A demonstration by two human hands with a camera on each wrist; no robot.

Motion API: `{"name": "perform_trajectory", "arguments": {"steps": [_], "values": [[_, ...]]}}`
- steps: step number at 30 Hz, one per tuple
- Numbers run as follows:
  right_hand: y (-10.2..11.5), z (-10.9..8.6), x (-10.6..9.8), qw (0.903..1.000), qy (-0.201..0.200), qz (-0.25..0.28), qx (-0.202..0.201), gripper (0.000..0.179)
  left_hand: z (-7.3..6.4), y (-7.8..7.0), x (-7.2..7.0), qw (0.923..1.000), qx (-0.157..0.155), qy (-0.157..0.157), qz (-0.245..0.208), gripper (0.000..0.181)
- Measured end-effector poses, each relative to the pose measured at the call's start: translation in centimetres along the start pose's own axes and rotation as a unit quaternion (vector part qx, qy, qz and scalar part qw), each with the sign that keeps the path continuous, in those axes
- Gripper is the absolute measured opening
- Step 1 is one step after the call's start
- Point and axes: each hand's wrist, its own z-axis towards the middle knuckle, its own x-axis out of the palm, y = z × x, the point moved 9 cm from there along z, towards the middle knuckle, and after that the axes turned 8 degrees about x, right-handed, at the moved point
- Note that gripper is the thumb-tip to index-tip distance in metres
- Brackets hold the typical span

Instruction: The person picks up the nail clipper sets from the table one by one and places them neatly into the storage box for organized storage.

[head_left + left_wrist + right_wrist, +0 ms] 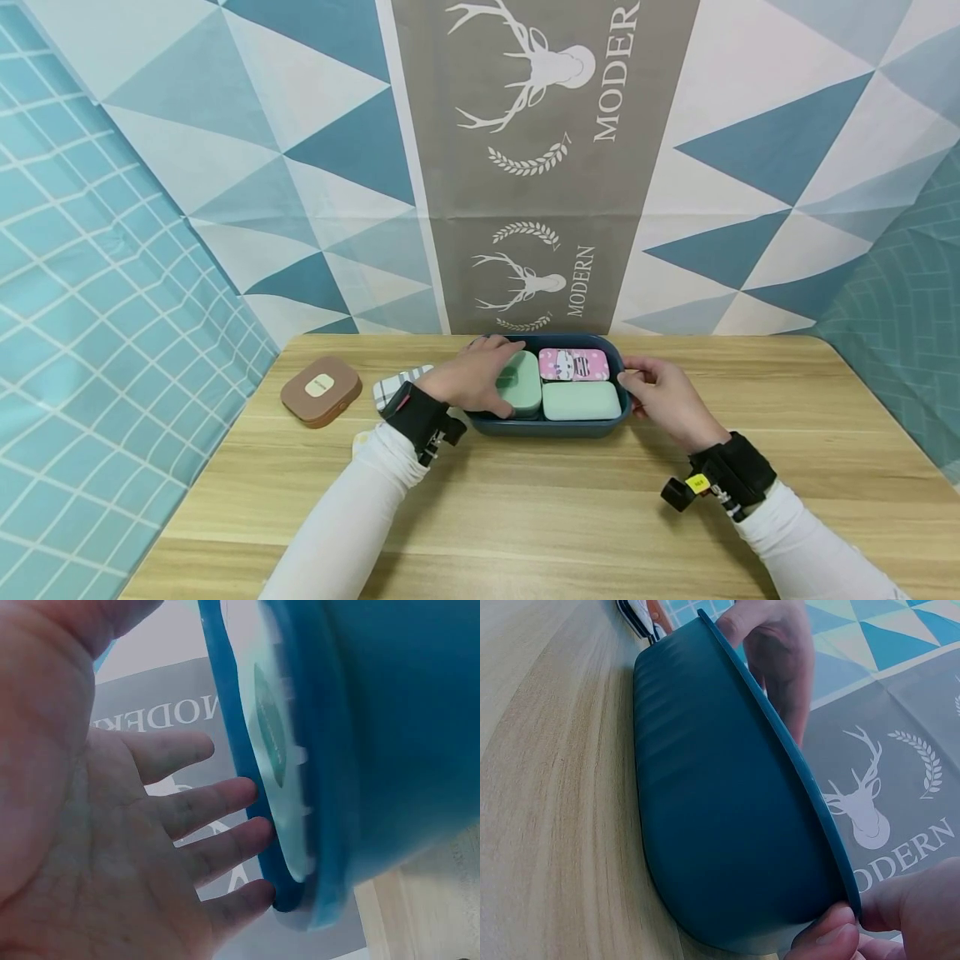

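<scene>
A dark blue plastic storage bin [551, 428] stands at the back middle of the table. Inside it a mint-green lidded case [529, 385] lies on the left, a pink cartoon tin [573, 364] at the back right and a pale green case [581, 401] at the front right. Over the left case spreads my left hand [480, 375], its fingers extended near the bin's back rim and its thumb at the case's front. My right hand [667, 400] pinches the bin's right rim between thumb and fingers; the right wrist view shows this grip close up.
A brown case [321, 392] with a cream label lies at the table's left. Between it and the bin is a checked grey-and-white item [397, 383], partly behind the left wrist. Behind the table hangs a patterned cloth [517, 208] with deer heads.
</scene>
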Motion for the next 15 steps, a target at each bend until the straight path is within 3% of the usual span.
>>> {"name": "perform_trajectory", "arguments": {"steps": [15], "values": [[0.0,0.0,0.0,1.0,-0.001,-0.002,-0.003,0.047,-1.1,-0.4,-1.2,0.999,0.008,-0.041,-0.016,0.105]]}}
